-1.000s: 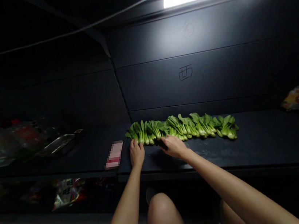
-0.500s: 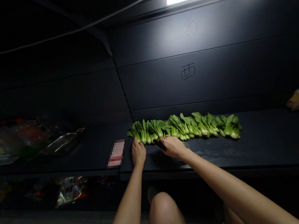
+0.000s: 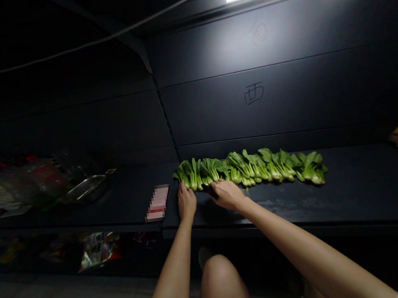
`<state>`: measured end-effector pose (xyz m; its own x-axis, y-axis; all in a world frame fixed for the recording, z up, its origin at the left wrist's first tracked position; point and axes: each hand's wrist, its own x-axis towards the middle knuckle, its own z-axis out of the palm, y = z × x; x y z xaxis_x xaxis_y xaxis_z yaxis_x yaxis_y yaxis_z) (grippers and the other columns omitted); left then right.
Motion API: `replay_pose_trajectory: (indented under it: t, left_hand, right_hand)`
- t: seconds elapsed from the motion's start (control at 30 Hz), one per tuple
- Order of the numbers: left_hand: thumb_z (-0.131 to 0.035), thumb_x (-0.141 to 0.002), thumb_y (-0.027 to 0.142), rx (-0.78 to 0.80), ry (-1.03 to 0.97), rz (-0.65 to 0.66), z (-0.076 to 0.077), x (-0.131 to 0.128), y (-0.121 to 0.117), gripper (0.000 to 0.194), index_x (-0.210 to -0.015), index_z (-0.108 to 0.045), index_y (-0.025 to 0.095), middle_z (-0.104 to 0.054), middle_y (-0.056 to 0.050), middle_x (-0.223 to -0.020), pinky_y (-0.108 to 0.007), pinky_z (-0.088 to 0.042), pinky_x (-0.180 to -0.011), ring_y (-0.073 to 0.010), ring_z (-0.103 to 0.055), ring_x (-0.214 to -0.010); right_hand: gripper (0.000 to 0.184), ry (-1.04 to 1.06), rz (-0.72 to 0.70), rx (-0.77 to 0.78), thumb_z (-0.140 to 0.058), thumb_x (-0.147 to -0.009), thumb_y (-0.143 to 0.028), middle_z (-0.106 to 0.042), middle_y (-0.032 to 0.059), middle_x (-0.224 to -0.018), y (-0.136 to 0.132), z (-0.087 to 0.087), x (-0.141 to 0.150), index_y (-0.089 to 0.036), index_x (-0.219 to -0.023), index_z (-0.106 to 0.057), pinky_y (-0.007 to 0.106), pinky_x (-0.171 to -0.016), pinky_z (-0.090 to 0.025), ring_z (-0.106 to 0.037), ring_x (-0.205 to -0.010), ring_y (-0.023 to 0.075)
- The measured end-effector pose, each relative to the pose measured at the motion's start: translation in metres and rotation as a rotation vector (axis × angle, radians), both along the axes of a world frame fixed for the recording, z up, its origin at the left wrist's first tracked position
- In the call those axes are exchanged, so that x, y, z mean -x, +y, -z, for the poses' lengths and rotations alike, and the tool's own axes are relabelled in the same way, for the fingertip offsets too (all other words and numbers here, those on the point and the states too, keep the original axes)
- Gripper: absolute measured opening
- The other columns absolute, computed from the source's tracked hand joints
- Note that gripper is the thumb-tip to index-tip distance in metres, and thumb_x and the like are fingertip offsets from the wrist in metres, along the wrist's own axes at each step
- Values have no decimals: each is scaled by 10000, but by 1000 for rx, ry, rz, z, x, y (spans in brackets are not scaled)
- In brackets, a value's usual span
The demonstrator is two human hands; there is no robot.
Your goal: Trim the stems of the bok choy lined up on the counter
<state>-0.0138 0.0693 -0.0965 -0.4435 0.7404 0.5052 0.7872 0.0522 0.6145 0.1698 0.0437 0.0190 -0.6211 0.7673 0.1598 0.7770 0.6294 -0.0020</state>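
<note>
The left hand (image 3: 187, 202) lay with its fingers extended and close together, holding nothing visible, its fingertips (image 3: 181, 188) at the stalk ends of the bok choy row (image 3: 249, 169), while the right hand (image 3: 228, 195) was partly curled around a small black object (image 3: 209, 191), too shadowed to identify. The bok choy lay side by side along a dark shelf (image 3: 358, 191), leaves pointing away, with a pixelated pink packet (image 3: 157, 202) just left of the left hand, and a metal tray (image 3: 87, 189) and plastic-wrapped goods (image 3: 31, 183) farther left.
</note>
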Motion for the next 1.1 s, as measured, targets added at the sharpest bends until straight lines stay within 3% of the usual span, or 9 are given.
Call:
replay_pose_trajectory:
  t: [0.2,0.63,0.83,0.97,1.1]
  left_hand:
    - [-349,-890,190,51,1,-4,-4,-2,-2,489,-1371,-398,116,-536,-178,-1342,-372,-417,-1032,-244,-508,-1252]
    - [-382,-893,229,-23,87,45,-1,1,-2,472,-1342,-421,89,-472,-188,-1397,-408,-324,-1123,-253,-332,-1384]
    - [-392,-896,240,-13,140,48,-2,-1,-3,467,-1336,-432,88,-475,-181,-1403,-454,-310,-1122,-276,-332,-1381]
    - [-379,-908,252,-13,191,76,-7,-2,-6,443,-1329,-450,134,-481,-154,-1405,-508,-291,-1113,-279,-355,-1365]
    - [-391,-912,272,-49,265,149,-20,-12,-8,450,-1337,-453,140,-494,-157,-1376,-483,-288,-1115,-257,-409,-1321]
  right_hand:
    - [324,38,4,7,-388,-938,-383,-690,134,-999,-1,1,-1,-158,-1073,-578,276,-786,-431,-609,-998,234]
    - [232,32,161,22,-448,-911,-313,-691,109,-960,0,0,-45,-178,-1041,-585,259,-759,-400,-604,-984,222]
    - [230,33,178,36,-434,-917,-297,-695,105,-957,-1,-2,-56,-177,-1028,-596,254,-753,-396,-600,-989,216]
    - [257,48,213,34,-431,-918,-326,-689,102,-994,1,-2,-64,-184,-1064,-587,254,-742,-404,-600,-995,215]
    - [258,39,197,23,-440,-913,-341,-691,106,-963,5,0,-70,-181,-1048,-589,263,-721,-401,-606,-976,226]
